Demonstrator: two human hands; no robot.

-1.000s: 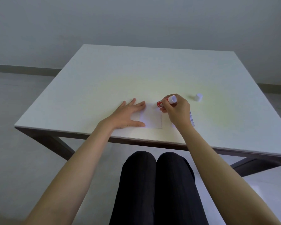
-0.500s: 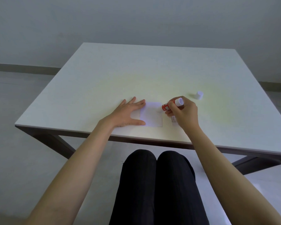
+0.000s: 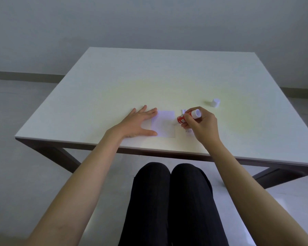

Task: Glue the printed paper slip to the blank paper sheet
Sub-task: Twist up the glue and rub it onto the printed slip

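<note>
A blank white paper sheet lies flat near the table's front edge. My left hand rests spread on the table, fingers and thumb pressing the sheet's left edge. My right hand grips a red glue stick with a white end, tilted with its tip down at the sheet's right edge. The printed paper slip lies just right of the sheet, mostly hidden under my right hand; its text shows at both ends.
The white glue cap stands on the white table behind and right of my right hand. My black-clad knees sit under the front edge. Grey floor surrounds the table.
My right hand has carried the glue stick rightward and back along the sheet to its right edge, uncovering more of the sheet. My left hand has stayed put.
</note>
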